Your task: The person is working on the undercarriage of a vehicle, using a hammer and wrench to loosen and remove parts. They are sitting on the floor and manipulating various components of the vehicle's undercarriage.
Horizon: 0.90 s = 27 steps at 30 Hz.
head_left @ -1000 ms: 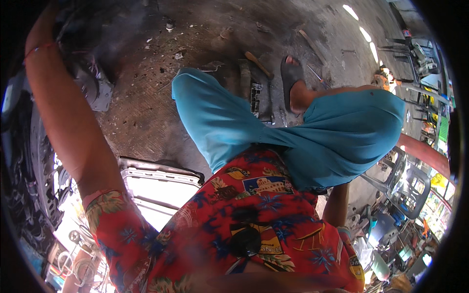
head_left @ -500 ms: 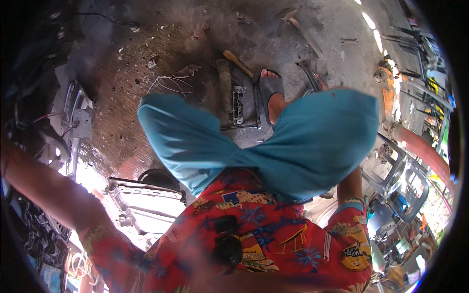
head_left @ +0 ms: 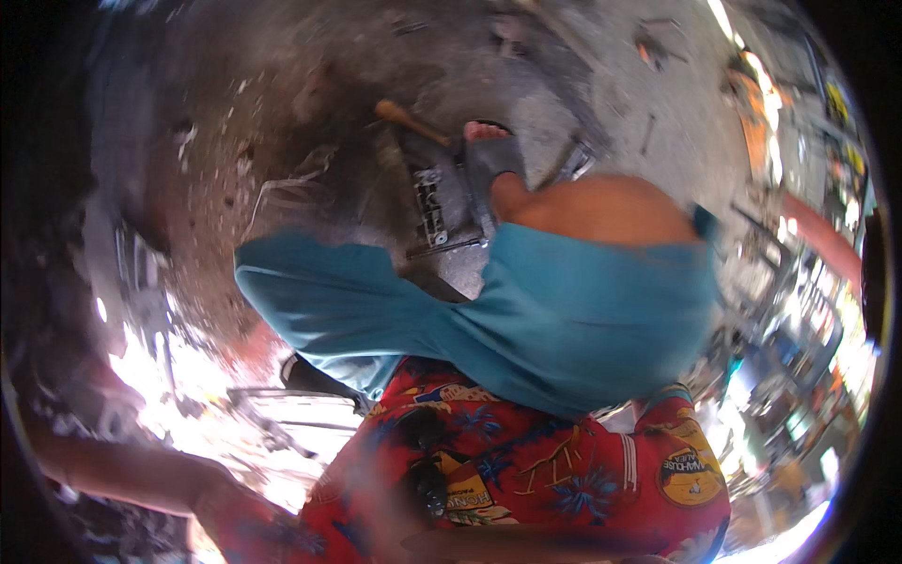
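Observation:
My left forearm (head_left: 117, 475) reaches to the dark left rim of the picture. The left hand lies beyond the edge. My right hand is out of sight; only the right sleeve (head_left: 672, 418) shows, beside my thigh. On the floor between my legs lies a narrow metal part (head_left: 430, 207) with several openings, framed by dark metal bars. Just beyond it is a wooden handle (head_left: 411, 120). My sandalled foot (head_left: 490, 160) is close to the metal part's right side. The picture is smeared by motion.
Thin pale wire (head_left: 272, 193) curls on the stained concrete at left. A metal frame (head_left: 301, 409) stands near my left hip. To the right are a reddish pipe (head_left: 825, 235) and a dark chair-like frame (head_left: 799, 343). A blurred tool with an orange spot (head_left: 648, 52) lies far right.
The whole view has shifted. My left arm is lower in the picture, my right forearm has gone out of sight, and my right knee now shows bare above the blue cloth.

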Available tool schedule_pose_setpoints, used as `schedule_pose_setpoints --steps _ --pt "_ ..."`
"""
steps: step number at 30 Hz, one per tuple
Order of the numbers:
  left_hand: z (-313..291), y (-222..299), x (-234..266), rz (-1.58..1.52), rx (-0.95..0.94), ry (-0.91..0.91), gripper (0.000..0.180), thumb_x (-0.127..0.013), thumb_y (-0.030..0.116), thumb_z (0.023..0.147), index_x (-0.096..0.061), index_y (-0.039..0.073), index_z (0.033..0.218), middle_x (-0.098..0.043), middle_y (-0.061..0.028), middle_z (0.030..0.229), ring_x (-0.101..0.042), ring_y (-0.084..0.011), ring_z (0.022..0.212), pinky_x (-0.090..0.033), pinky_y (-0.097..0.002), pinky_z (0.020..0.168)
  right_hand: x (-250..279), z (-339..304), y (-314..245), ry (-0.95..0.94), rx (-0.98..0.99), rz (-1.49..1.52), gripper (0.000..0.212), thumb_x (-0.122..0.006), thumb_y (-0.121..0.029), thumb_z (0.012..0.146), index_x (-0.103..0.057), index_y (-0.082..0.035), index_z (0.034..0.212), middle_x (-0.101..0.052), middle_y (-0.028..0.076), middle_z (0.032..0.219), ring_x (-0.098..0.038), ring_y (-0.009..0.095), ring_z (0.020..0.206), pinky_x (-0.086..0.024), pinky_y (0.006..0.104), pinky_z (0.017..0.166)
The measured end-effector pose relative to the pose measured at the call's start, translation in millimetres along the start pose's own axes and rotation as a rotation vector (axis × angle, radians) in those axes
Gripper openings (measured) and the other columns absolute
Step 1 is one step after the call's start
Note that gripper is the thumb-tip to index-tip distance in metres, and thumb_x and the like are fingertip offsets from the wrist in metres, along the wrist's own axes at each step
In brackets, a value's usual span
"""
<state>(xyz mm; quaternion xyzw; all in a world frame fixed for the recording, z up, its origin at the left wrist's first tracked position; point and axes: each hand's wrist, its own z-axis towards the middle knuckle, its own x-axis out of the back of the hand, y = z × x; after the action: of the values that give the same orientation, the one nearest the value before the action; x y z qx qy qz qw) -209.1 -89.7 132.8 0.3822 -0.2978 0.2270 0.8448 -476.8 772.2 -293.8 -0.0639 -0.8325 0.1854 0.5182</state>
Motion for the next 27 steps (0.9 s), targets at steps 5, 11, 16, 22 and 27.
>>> schedule_pose_setpoints --steps 5,11,16,22,27 --pt "23 19 -28 0.05 -0.104 -0.019 0.032 -0.06 0.03 0.102 -0.063 0.014 0.13 -0.068 -0.0067 0.112 -0.065 -0.0203 0.098 -0.053 -0.0377 0.087 -29 -139 -6 -0.129 -0.183 0.318 0.032 -0.056 -0.012 0.099 -0.07 -0.004 0.127 -0.071 0.026 0.12 -0.067 0.045 0.114 -0.053 0.0507 0.1" --pt "74 56 -57 0.136 -0.256 -0.064 0.035 -0.06 0.025 0.102 -0.063 0.014 0.135 -0.071 -0.0082 0.118 -0.068 -0.0219 0.103 -0.055 -0.0393 0.091 -73 -228 -8 -0.394 -0.326 0.364 0.036 -0.06 -0.016 0.094 -0.072 -0.005 0.126 -0.075 0.025 0.11 -0.071 0.043 0.105 -0.056 0.0487 0.095" --pt "108 54 -39 0.224 -0.316 -0.051 0.039 -0.059 0.021 0.103 -0.064 0.014 0.14 -0.073 -0.0094 0.122 -0.07 -0.0233 0.108 -0.056 -0.0406 0.095 -64 -146 -11 -0.001 -0.328 0.411 0.023 -0.063 -0.022 0.098 -0.071 -0.001 0.105 -0.073 0.025 0.088 -0.073 0.044 0.089 -0.057 0.0526 0.08" --pt "111 37 -7 0.576 -0.484 -0.001 0.044 -0.059 0.017 0.103 -0.064 0.013 0.146 -0.075 -0.0109 0.128 -0.073 -0.0248 0.113 -0.058 -0.0421 0.099 -36 49 -11 0.184 -0.543 0.177 0.089 -0.076 -0.037 0.092 -0.027 -0.013 0.163 -0.05 0.034 0.142 -0.054 0.054 0.131 -0.051 0.0553 0.106" --pt "94 57 -14 -0.45 0.182 -0.004 0.041 -0.061 0.02 0.103 -0.068 0.002 0.139 -0.068 -0.0161 0.132 -0.065 -0.0283 0.116 -0.051 -0.0427 0.103 -44 93 -27 -0.048 -0.692 0.079 0.11 -0.078 -0.032 0.087 -0.008 -0.014 0.169 -0.046 0.034 0.142 -0.047 0.058 0.138 -0.047 0.0571 0.113"
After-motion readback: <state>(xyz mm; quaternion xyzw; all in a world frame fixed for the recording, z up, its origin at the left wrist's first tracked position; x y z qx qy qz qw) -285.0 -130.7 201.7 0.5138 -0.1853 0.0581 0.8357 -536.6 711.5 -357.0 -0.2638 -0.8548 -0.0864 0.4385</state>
